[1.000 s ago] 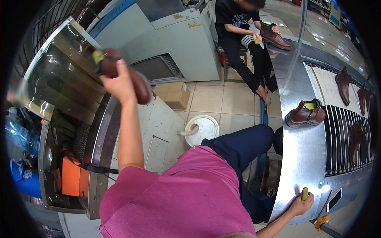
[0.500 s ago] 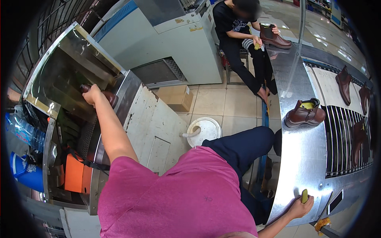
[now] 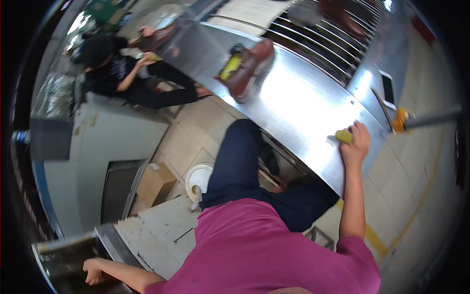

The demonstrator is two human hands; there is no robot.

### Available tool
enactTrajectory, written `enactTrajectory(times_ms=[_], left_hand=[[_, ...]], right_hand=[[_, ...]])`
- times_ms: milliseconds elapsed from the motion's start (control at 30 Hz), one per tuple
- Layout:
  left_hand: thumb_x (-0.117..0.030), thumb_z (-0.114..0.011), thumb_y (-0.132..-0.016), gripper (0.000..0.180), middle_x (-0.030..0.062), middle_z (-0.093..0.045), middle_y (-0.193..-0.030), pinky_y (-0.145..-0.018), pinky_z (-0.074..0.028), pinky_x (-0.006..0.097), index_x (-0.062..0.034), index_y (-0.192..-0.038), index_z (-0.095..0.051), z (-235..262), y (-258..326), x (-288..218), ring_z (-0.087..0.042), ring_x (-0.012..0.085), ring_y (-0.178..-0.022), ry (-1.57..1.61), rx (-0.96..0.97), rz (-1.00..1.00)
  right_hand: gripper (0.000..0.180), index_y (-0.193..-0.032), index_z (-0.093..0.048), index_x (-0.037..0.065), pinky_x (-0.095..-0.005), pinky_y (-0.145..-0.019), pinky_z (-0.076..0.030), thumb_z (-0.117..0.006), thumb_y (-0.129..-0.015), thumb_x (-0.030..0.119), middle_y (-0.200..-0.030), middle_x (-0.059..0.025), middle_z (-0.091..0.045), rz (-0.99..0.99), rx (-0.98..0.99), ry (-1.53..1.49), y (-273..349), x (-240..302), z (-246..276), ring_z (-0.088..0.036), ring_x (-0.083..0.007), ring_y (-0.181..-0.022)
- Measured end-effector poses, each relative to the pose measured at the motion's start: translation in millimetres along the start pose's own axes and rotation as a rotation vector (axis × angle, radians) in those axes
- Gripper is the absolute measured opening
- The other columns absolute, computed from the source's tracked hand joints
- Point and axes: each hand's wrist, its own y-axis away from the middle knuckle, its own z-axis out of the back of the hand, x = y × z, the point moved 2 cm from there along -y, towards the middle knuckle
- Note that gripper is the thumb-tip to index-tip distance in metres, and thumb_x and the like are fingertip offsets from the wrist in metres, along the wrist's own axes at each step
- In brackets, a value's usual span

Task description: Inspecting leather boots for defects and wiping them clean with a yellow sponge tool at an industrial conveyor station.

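My right hand is over the near end of the metal bench, closed around a short yellow-green bar-shaped piece. Far to the lower left, my left arm reaches to the box-like machine with a clear cover. There my left hand has its fingers curled; whatever they hold, if anything, does not show against the dark inside. Brown leather ankle boots with a yellow inside stand close together farther along the bench, apart from both hands. They are blurred by motion.
The metal bench runs beside a rack of metal bars carrying brown boots. A phone lies at its right. Across from me a seated person handles a brown boot. A carton and white bucket are on the floor.
My view has swung right, so the bench now spans the upper middle. The brown boot seen at my left hand before is out of sight. My right hand still has the yellow-green piece.
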Motion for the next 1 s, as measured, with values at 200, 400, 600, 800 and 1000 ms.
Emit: enactTrajectory(times_ms=[200, 400, 600, 800, 1000], left_hand=[[-0.018, -0.067, -0.101, 0.028, 0.0152, -0.068, -0.122, -0.102, -0.051, 0.040, -0.0006, -0.124, -0.065, 184, 252, -284, -0.065, 0.0293, -0.115, 1.033, 1.157, -0.331], [-0.035, -0.053, -0.112, 0.046, 0.0131, -0.072, -0.128, -0.103, -0.053, 0.036, 0.0029, -0.132, -0.068, 379, 439, -449, -0.068, 0.0220, -0.119, 1.710, 2.464, 0.270], [-0.057, -0.035, -0.112, 0.070, 0.0144, -0.063, -0.143, -0.112, -0.043, 0.036, 0.0017, -0.146, -0.054, 465, 524, -571, -0.058, 0.0218, -0.135, 1.705, 2.829, 1.295], [-0.060, -0.028, -0.112, 0.077, 0.0154, -0.065, -0.138, -0.117, -0.040, 0.038, 0.0035, -0.133, -0.065, 482, 551, -595, -0.058, 0.0254, -0.129, 2.024, 3.390, 0.892], [-0.053, -0.035, -0.112, 0.068, 0.0141, -0.072, -0.112, -0.090, -0.057, 0.035, 0.0045, -0.124, -0.069, 509, 521, -577, -0.071, 0.0242, -0.098, 1.646, 3.013, 0.799]], right_hand=[[0.019, -0.103, -0.070, 0.002, -0.0498, -0.106, -0.046, -0.074, -0.088, 0.013, -0.121, -0.0147, -0.071, -0.037, 0.039, -0.012, 1, -1, -8, -0.063, -0.0383, -0.121], [0.015, -0.099, -0.069, 0.003, -0.0507, -0.106, -0.046, -0.072, -0.088, 0.013, -0.120, -0.0146, -0.070, -0.062, -0.019, -0.009, 3, 1, 9, -0.062, -0.0377, -0.121], [0.014, -0.101, -0.067, 0.005, -0.0529, -0.110, -0.044, -0.070, -0.090, 0.012, -0.120, -0.0145, -0.068, -0.174, 0.015, 0.011, 10, 0, 5, -0.062, -0.0366, -0.122], [0.016, -0.098, -0.065, 0.005, -0.0522, -0.105, -0.048, -0.072, -0.083, 0.007, -0.112, -0.0114, -0.068, -0.242, 0.059, 0.000, 6, 5, 3, -0.065, -0.0350, -0.116], [0.019, -0.102, -0.065, 0.006, -0.0551, -0.111, -0.042, -0.070, -0.084, 0.009, -0.119, -0.0100, -0.064, -0.219, 0.102, 0.062, 0, 10, -10, -0.059, -0.0324, -0.123]])
